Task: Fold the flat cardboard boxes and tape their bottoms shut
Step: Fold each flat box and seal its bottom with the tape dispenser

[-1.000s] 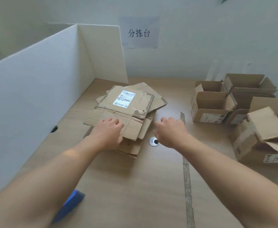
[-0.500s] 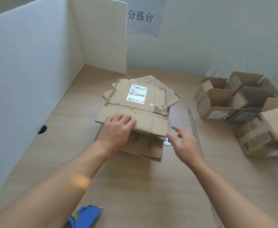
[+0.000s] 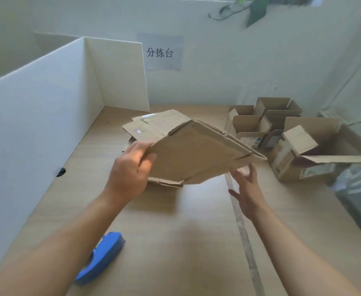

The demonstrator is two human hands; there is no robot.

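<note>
You've lifted the flat corrugated box (image 3: 196, 154) off the stack (image 3: 154, 127), your left hand (image 3: 130, 174) pinching its 9 o'clock corner, your right hand (image 3: 247, 189) spread beneath its 4 o'clock edge, smooth wood tabletop (image 3: 175, 231) below.

soft, even daylight; cool greenish cast on the wall (image 3: 218, 77) behind the flat box (image 3: 196, 154). warm sun patch on the left hand (image 3: 129, 171) at the box's left corner. diffuse shadow on the table (image 3: 175, 242) just below the box. right hand (image 3: 246, 189) under the box's right edge smeared by motion. white partition (image 3: 36, 124) left of the box bows with wide-angle distortion. far right of the box everything goes soft.
</note>
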